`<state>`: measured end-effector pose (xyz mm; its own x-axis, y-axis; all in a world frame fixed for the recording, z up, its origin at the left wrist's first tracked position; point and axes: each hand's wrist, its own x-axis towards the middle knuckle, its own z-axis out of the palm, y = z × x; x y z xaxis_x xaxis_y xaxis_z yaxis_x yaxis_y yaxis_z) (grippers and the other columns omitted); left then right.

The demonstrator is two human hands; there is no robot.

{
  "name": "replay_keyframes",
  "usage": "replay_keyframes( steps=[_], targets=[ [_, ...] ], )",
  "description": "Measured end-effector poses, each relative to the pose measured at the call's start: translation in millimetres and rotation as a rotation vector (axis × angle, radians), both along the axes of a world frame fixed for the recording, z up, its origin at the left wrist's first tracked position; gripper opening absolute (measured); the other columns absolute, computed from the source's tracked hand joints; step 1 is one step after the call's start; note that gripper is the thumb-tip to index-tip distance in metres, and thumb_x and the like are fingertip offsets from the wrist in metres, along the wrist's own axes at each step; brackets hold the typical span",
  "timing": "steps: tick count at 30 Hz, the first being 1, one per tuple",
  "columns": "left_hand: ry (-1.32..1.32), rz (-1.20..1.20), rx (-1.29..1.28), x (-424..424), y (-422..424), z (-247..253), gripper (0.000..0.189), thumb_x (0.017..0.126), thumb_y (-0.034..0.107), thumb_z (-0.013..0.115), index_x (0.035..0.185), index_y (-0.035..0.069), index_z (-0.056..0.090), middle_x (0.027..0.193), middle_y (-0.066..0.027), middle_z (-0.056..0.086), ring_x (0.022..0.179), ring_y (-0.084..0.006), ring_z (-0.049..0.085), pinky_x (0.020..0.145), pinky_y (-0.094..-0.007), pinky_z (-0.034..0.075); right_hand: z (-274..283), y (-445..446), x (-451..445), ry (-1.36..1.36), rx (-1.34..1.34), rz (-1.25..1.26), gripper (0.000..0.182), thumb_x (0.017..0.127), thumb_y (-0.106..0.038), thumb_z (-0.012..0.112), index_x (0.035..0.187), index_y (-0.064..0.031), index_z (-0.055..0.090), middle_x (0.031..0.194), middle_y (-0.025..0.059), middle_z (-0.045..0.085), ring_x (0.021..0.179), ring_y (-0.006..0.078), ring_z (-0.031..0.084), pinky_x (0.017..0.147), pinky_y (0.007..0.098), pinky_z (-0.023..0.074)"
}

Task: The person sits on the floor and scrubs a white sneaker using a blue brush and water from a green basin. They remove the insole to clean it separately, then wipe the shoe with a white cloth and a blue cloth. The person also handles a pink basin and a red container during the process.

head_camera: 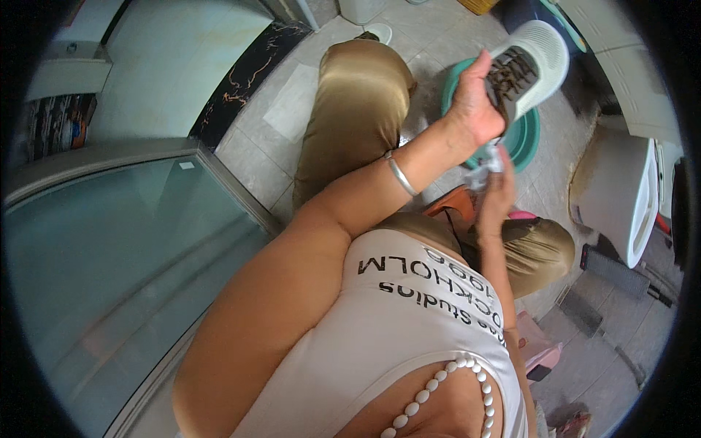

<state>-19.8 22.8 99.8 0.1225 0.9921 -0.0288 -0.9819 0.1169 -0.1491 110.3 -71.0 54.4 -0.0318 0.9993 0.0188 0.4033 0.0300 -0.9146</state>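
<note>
My left hand (473, 109) grips a sneaker (539, 76) with a white sole and a dark upper with brown laces. The shoe is held up, tilted, above a teal plastic basin (528, 145). In my right hand (495, 200), blurred, is a crumpled whitish wad (482, 171), perhaps tissue or cloth. That wad is at the shoe's lower end; whether it touches the shoe cannot be made out. Part of the basin is hidden behind the shoe and my hands.
Left stands a framed glass panel (131, 263), beside a black marbled sill (241, 76). On the right are a white fixture or container (610, 191) and a long-handled brush or broom (613, 268). An orange slipper (457, 201) is below my hands. Beyond my left knee lies another white-soled shoe (383, 34).
</note>
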Motion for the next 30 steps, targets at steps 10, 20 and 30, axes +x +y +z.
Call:
replay_keyframes(
  steps=[10,20,30],
  targets=[
    [-0.046,0.209,0.043,-14,24,44,0.035,0.089,0.029,0.037,0.106,0.002,0.050,0.102,-0.0123,0.057,0.094,-0.0249,0.055,0.088,-0.0385,0.041,12,28,-38,0.097,0.056,0.012,0.034,0.087,-0.006,0.042,0.120,-0.0017,0.045,0.110,0.0062,0.053,0.094,0.0130,0.050,0.081,0.0225,0.0389],
    [0.684,0.273,0.072,-201,42,85,0.029,0.087,0.019,0.040,0.099,-0.002,0.055,0.097,-0.0152,0.060,0.092,-0.0262,0.056,0.087,-0.0397,0.043,75,78,49,0.613,-0.225,-0.159,0.035,0.084,0.000,0.034,0.118,0.0022,0.037,0.108,0.0184,0.052,0.089,0.0252,0.059,0.067,0.0332,0.0514],
    [0.680,0.193,-0.657,-223,57,-56,0.028,0.086,0.018,0.041,0.103,-0.002,0.050,0.103,-0.0172,0.057,0.093,-0.0293,0.056,0.083,-0.0487,0.043,76,130,74,0.717,-0.351,-0.070,0.033,0.086,-0.005,0.034,0.118,0.0025,0.036,0.106,0.0180,0.053,0.084,0.0242,0.060,0.061,0.0305,0.0513]
  ],
)
